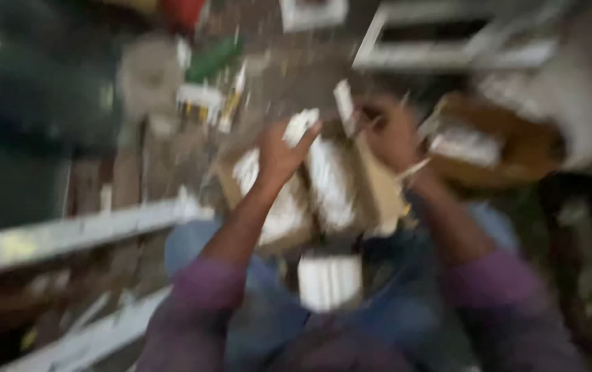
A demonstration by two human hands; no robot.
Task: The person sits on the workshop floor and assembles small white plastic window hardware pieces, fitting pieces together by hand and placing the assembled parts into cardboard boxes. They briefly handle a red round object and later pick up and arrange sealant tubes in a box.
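The view is strongly blurred. My left hand (278, 148) is raised over an open cardboard box (371, 182) and its fingers close on a white piece (299, 125). My right hand (392, 134) is at the box's far edge and seems to grip a thin white strip (344, 103). The box holds several white pieces (330, 182). It rests in front of my knees, which are in blue trousers. My sleeves are purple.
Pale metal bars (68, 234) lie at the left and a white frame (447, 41) at the top right. A second brown box with white contents (495, 148) sits to the right. Small tools and a green object (213, 58) lie scattered on the floor.
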